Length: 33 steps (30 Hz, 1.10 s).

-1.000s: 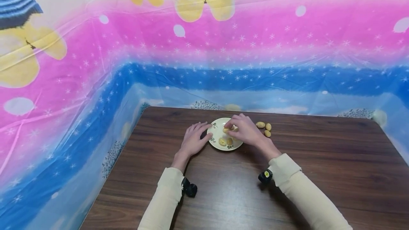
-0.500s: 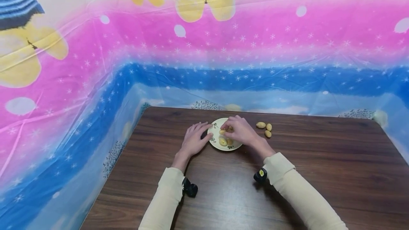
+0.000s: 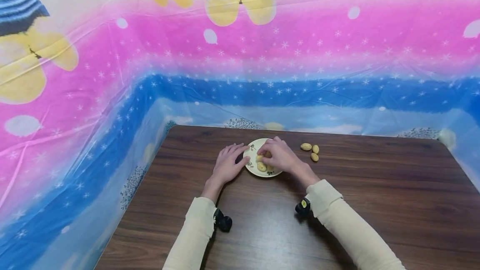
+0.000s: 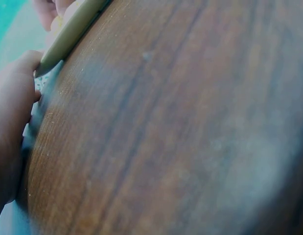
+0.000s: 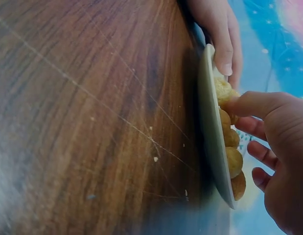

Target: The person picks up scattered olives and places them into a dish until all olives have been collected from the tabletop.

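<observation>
A pale plate (image 3: 252, 154) with small printed designs stands near the table's far edge. My left hand (image 3: 226, 165) rests at its left rim, fingers extended and the thumb touching the edge. Over the plate, my right hand (image 3: 282, 157) pinches a tan oval nut (image 5: 222, 90), which looks like a walnut in its shell, between thumb and fingers. In the right wrist view several more nuts (image 5: 234, 161) lie along the plate beside it. From the head view one nut (image 3: 261, 166) shows in front of the fingers; my right hand hides others.
Three more nuts (image 3: 306, 146) lie together on the dark wooden table (image 3: 262, 224), right of the plate. A patterned cloth (image 3: 240, 91) hangs behind the table and along its left side. Black wrist cameras (image 3: 303, 207) sit below both cuffs.
My right hand has moved a little left and toward me across the plate with the pinched nut. My left hand stays at the rim, and the three nuts on the table have not moved.
</observation>
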### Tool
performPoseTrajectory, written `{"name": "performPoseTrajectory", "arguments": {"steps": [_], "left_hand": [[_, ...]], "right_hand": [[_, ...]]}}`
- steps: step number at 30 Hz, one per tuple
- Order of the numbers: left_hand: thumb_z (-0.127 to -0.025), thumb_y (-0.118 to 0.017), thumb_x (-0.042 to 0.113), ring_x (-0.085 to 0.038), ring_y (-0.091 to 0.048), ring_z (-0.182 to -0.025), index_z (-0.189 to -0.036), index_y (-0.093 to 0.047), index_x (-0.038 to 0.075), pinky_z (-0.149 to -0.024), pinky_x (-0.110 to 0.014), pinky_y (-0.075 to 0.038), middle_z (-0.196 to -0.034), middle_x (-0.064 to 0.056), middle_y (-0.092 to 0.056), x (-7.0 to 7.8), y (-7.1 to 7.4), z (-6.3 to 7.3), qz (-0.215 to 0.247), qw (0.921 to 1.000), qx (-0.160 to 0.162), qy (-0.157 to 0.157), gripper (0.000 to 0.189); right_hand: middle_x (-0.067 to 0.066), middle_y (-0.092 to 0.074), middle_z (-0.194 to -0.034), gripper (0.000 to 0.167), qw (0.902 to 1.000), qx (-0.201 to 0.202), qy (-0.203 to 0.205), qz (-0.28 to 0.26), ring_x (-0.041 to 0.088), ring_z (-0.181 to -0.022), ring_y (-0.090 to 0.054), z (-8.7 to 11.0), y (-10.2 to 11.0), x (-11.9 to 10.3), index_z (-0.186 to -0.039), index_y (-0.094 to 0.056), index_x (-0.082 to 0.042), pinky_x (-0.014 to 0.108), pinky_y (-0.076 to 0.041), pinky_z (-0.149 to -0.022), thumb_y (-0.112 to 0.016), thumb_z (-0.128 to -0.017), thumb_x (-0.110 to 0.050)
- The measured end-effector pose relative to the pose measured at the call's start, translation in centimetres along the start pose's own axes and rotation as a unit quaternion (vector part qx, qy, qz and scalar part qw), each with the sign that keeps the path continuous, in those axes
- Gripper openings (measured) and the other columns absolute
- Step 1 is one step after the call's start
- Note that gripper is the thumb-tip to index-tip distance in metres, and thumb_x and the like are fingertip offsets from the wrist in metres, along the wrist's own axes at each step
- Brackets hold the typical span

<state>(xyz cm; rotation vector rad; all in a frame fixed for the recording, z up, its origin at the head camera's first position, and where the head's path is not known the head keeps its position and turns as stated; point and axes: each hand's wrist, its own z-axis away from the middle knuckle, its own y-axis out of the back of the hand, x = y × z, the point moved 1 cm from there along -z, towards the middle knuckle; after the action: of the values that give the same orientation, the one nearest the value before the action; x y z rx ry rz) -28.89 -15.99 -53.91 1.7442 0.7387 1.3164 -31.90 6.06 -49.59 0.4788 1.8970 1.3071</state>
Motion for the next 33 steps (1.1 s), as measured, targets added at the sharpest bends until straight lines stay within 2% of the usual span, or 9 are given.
{"name": "performPoseTrajectory", "arguments": {"steps": [9,17,23,27,33], "left_hand": [[-0.102,-0.045,0.054,-0.027,-0.031,-0.148,-0.147,-0.049,0.032,-0.122,-0.050,-0.019,-0.155,0.001,-0.044,0.1,0.0,0.0,0.004,0.9999,0.014,-0.009,0.050],[-0.102,-0.045,0.054,-0.027,-0.030,-0.149,-0.148,-0.048,0.032,-0.123,-0.050,-0.017,-0.156,0.001,-0.043,0.2,0.1,0.1,0.009,0.9999,0.009,-0.003,0.051],[-0.102,-0.044,0.054,-0.027,-0.030,-0.149,-0.148,-0.048,0.031,-0.123,-0.050,-0.017,-0.157,0.001,-0.042,0.2,0.1,0.1,0.010,0.9999,0.006,-0.002,0.051],[-0.102,-0.043,0.055,-0.027,-0.030,-0.149,-0.148,-0.048,0.031,-0.124,-0.050,-0.017,-0.157,0.001,-0.042,0.1,0.1,0.2,0.011,0.9999,0.007,-0.005,0.052],[-0.102,-0.043,0.055,-0.027,-0.030,-0.149,-0.147,-0.048,0.032,-0.123,-0.050,-0.017,-0.157,0.001,-0.042,0.1,0.0,0.2,0.007,0.9999,0.008,-0.006,0.051]], "right_hand": [[-0.002,-0.068,-0.100,0.016,1.0000,0.006,-0.002,0.001,0.020,-0.090,-0.048,0.3,-0.3,0.4,-0.104,-0.077,-0.020,0.043,-0.041,-0.082,-0.072,-0.089,-0.020],[-0.002,-0.069,-0.105,0.016,0.9989,0.042,0.003,-0.021,0.019,-0.091,-0.050,1.4,0.5,1.2,-0.104,-0.077,-0.018,0.040,-0.042,-0.080,-0.073,-0.089,-0.022],[-0.003,-0.070,-0.106,0.016,0.9981,0.052,-0.015,-0.030,0.020,-0.095,-0.052,2.5,1.3,2.1,-0.106,-0.077,-0.018,0.041,-0.042,-0.084,-0.072,-0.092,-0.021],[-0.002,-0.069,-0.102,0.015,0.9973,0.060,-0.022,-0.037,0.020,-0.091,-0.050,3.1,1.8,2.7,-0.106,-0.077,-0.016,0.040,-0.041,-0.080,-0.071,-0.092,-0.017],[0.000,-0.069,-0.102,0.015,0.9969,0.072,-0.017,-0.028,0.021,-0.092,-0.053,4.1,2.4,3.7,-0.106,-0.076,-0.015,0.041,-0.042,-0.080,-0.071,-0.092,-0.018]]}}
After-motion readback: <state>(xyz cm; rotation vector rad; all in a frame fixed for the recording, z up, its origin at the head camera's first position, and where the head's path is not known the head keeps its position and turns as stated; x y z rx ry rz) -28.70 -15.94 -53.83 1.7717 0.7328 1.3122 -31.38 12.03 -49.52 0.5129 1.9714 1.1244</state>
